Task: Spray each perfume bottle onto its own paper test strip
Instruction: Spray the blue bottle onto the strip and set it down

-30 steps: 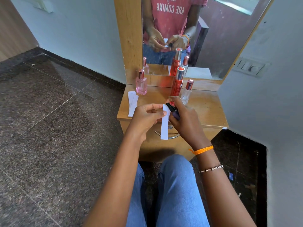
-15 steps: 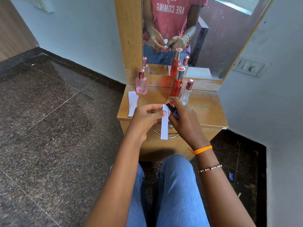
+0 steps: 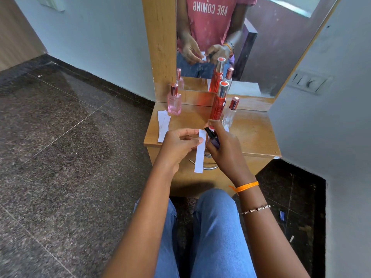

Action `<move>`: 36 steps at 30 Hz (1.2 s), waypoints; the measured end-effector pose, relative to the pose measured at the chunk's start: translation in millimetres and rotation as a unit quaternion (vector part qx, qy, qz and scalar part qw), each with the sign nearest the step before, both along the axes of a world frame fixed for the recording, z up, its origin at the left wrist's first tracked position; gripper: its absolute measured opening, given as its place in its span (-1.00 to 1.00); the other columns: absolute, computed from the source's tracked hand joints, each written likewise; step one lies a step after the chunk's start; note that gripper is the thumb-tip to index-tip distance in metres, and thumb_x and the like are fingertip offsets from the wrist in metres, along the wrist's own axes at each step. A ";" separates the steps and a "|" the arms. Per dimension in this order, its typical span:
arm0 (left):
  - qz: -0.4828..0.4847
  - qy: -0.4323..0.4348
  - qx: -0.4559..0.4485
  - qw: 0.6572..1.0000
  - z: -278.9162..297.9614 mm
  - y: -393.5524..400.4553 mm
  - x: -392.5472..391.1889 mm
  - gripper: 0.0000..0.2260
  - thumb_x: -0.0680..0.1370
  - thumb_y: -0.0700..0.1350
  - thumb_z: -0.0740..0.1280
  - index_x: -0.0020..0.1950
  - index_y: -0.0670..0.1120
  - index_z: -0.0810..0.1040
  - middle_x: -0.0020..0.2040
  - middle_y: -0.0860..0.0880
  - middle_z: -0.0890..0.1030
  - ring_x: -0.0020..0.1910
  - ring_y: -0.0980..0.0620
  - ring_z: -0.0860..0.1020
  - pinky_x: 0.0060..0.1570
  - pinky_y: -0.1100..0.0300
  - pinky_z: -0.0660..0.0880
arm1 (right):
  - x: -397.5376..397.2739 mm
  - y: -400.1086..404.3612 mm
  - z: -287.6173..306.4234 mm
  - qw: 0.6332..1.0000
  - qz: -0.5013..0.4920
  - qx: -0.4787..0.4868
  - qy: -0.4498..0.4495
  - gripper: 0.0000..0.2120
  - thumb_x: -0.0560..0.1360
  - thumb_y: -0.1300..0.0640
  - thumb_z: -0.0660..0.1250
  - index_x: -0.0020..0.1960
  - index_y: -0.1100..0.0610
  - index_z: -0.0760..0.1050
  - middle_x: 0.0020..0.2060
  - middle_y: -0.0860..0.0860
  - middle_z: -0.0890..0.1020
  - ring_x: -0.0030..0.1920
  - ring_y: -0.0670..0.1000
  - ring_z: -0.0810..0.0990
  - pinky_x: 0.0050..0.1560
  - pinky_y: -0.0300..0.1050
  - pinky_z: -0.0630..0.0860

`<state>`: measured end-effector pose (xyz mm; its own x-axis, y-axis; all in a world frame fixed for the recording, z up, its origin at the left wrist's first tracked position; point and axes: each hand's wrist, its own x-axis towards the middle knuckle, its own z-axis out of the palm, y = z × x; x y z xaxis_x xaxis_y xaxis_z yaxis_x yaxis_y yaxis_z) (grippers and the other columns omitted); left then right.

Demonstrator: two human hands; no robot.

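My left hand (image 3: 176,145) pinches the top of a white paper strip (image 3: 200,155), which hangs down in front of the table's edge. Right beside it, my right hand (image 3: 224,151) grips a small purple perfume bottle (image 3: 213,139) with a black nozzle pointed at the strip; my forefinger lies over the nozzle. On the wooden table (image 3: 253,137) stand a pink square bottle (image 3: 174,101), a tall red bottle (image 3: 218,105) and a clear bottle (image 3: 230,113) with a rose cap. Spare strips (image 3: 163,125) lie at the table's left edge.
A mirror (image 3: 261,47) in a wooden frame rises behind the table and reflects the bottles and hands. Walls close in on the right, with a switch plate (image 3: 309,83). Dark stone floor spreads to the left. My knees in blue jeans sit below the table's drawer handle (image 3: 209,167).
My right forefinger has lifted slightly and come back over the nozzle. The strip and both hands stay in nearly the same place.
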<state>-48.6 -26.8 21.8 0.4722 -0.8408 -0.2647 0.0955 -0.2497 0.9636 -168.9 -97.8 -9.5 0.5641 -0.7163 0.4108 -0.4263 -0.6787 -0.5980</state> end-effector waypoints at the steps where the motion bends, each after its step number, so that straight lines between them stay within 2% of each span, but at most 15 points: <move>1: -0.003 -0.002 -0.002 1.000 0.0 -0.2 -0.3 -0.79 0.46 -0.27 0.40 0.09 -0.16 0.60 -0.25 0.01 0.57 -0.29 0.21 0.52 -0.39 0.52 0.43 | 1.4 0.0 0.2 1.000 0.004 -0.003 0.007 -0.59 0.46 0.28 0.35 0.25 0.07 0.36 -0.33 -0.16 0.41 -0.42 -0.14 0.36 -0.40 -0.38 0.26; 3: -0.004 -0.004 -0.007 1.000 -0.4 -0.5 -0.1 -0.77 0.46 -0.30 0.40 0.10 -0.20 0.59 -0.25 0.00 0.56 -0.29 0.20 0.51 -0.42 0.52 0.41 | 2.7 -1.3 -1.1 1.000 0.013 -0.007 0.017 -0.56 0.46 0.26 0.36 0.23 -0.03 0.30 -0.23 0.02 0.55 -0.35 0.01 0.43 -0.39 -0.17 0.29; 6: -0.004 -0.008 -0.007 1.000 -2.2 -1.8 1.1 -0.76 0.45 -0.29 0.41 0.12 -0.19 0.59 -0.25 0.00 0.56 -0.28 0.19 0.51 -0.42 0.52 0.40 | 2.1 -1.9 -4.1 0.999 0.020 -0.010 0.030 -0.57 0.46 0.25 0.36 0.19 -0.06 0.27 -0.16 0.12 0.60 -0.26 0.16 0.54 -0.33 -0.12 0.33; 10: -0.006 -0.005 -0.002 1.000 -4.5 -2.4 1.8 -0.77 0.46 -0.27 0.41 0.11 -0.16 0.60 -0.23 0.00 0.58 -0.26 0.18 0.53 -0.41 0.52 0.41 | 2.7 -1.7 -4.5 1.000 0.011 -0.011 0.013 -0.62 0.47 0.28 0.36 0.23 0.07 0.36 -0.14 0.12 0.61 -0.28 0.10 0.51 -0.37 -0.17 0.28; 12: -0.004 -0.004 -0.001 1.000 -5.1 -2.4 2.0 -0.79 0.46 -0.27 0.41 0.09 -0.15 0.61 -0.24 0.00 0.58 -0.27 0.19 0.53 -0.41 0.53 0.41 | 2.7 -2.3 -4.4 1.000 0.003 0.005 -0.017 -0.62 0.46 0.32 0.34 0.25 0.13 0.38 -0.14 0.11 0.62 -0.30 0.01 0.46 -0.38 -0.26 0.29; 14: 0.004 -0.016 0.001 1.000 -7.2 -2.7 3.5 -0.79 0.46 -0.25 0.41 0.09 -0.14 0.62 -0.22 0.01 0.59 -0.25 0.19 0.53 -0.40 0.53 0.42 | 2.0 -2.7 -5.8 0.999 -0.008 0.027 -0.036 -0.61 0.46 0.35 0.31 0.26 0.14 0.38 -0.29 0.04 0.56 -0.37 -0.09 0.42 -0.36 -0.30 0.29; 16: 0.017 -0.037 0.006 0.999 -11.3 -3.9 6.2 -0.79 0.45 -0.23 0.43 0.08 -0.12 0.62 -0.19 0.01 0.61 -0.20 0.18 0.55 -0.37 0.51 0.45 | 1.2 -2.6 -9.4 0.996 -0.036 0.057 -0.059 -0.59 0.45 0.38 0.29 0.26 0.15 0.37 -0.43 -0.02 0.41 -0.41 -0.11 0.39 -0.37 -0.37 0.30; 18: 0.033 -0.061 0.013 0.998 -16.5 -6.2 9.9 -0.78 0.43 -0.21 0.45 0.06 -0.10 0.63 -0.20 0.02 0.63 -0.18 0.16 0.58 -0.29 0.41 0.47 | 0.7 -1.3 -14.2 0.990 -0.073 0.077 -0.097 -0.56 0.43 0.42 0.29 0.25 0.16 0.35 -0.47 0.05 0.34 -0.43 -0.10 0.35 -0.40 -0.38 0.28; 20: 0.048 -0.087 0.018 0.995 -20.7 -9.3 14.3 -0.79 0.41 -0.21 0.47 0.04 -0.10 0.63 -0.21 0.01 0.63 -0.20 0.13 0.59 -0.22 0.34 0.47 | 1.4 0.7 -19.3 0.982 -0.104 0.090 -0.126 -0.55 0.42 0.42 0.31 0.25 0.16 0.33 -0.47 0.03 0.35 -0.41 -0.10 0.39 -0.38 -0.37 0.30; 23: 0.056 -0.119 0.025 0.991 -25.0 -15.4 20.2 -0.79 0.40 -0.21 0.47 0.02 -0.11 0.62 -0.21 -0.02 0.63 -0.21 0.10 0.60 -0.16 0.29 0.51 | 7.0 1.4 -25.0 0.975 -0.114 0.121 -0.145 -0.50 0.44 0.34 0.36 0.30 0.09 0.27 -0.26 0.08 0.58 -0.32 -0.10 0.51 -0.33 -0.39 0.38; 25: 0.061 -0.135 0.030 0.989 -27.1 -19.7 23.1 -0.78 0.41 -0.21 0.47 0.04 -0.12 0.62 -0.21 -0.01 0.63 -0.21 0.11 0.60 -0.18 0.30 0.49 | 14.5 -1.2 -28.5 0.976 -0.113 0.129 -0.138 -0.48 0.46 0.27 0.39 0.32 0.06 0.26 -0.13 0.01 0.59 -0.31 -0.18 0.53 -0.33 -0.44 0.39; 28: 0.062 -0.162 0.038 0.984 -30.1 -27.2 25.5 -0.79 0.42 -0.20 0.46 0.05 -0.10 0.61 -0.14 -0.02 0.64 -0.17 0.10 0.60 -0.24 0.34 0.43 | 26.8 -6.5 -35.5 0.978 -0.109 0.131 -0.124 -0.52 0.49 0.26 0.35 0.34 0.05 0.27 -0.06 0.02 0.57 -0.29 -0.14 0.52 -0.23 -0.22 0.47; 30: 0.060 -0.185 0.043 0.980 -32.7 -31.7 26.2 -0.79 0.42 -0.19 0.46 0.04 -0.09 0.61 -0.11 -0.05 0.66 -0.13 0.06 0.61 -0.21 0.30 0.45 | 32.8 -7.7 -36.0 0.979 -0.113 0.130 -0.105 -0.53 0.48 0.28 0.31 0.33 0.05 0.28 0.01 0.07 0.58 -0.19 0.01 0.55 -0.18 -0.13 0.46; 33: 0.059 -0.216 0.045 0.974 -38.8 -39.0 25.2 -0.79 0.43 -0.19 0.45 0.04 -0.10 0.60 -0.13 -0.05 0.67 -0.12 0.05 0.60 -0.13 0.22 0.46 | 32.4 -8.0 -32.1 0.978 -0.137 0.112 -0.106 -0.56 0.47 0.31 0.31 0.30 0.08 0.32 -0.14 0.02 0.55 -0.28 -0.02 0.45 -0.26 -0.20 0.32; 36: 0.054 -0.238 0.031 0.969 -42.2 -48.9 19.0 -0.81 0.44 -0.20 0.44 0.04 -0.10 0.59 -0.19 0.01 0.62 -0.21 0.12 0.54 -0.26 0.34 0.40 | 20.5 -7.5 -28.5 0.969 -0.159 0.118 -0.150 -0.57 0.46 0.30 0.35 0.26 0.07 0.32 -0.29 -0.04 0.53 -0.35 -0.09 0.47 -0.35 -0.24 0.35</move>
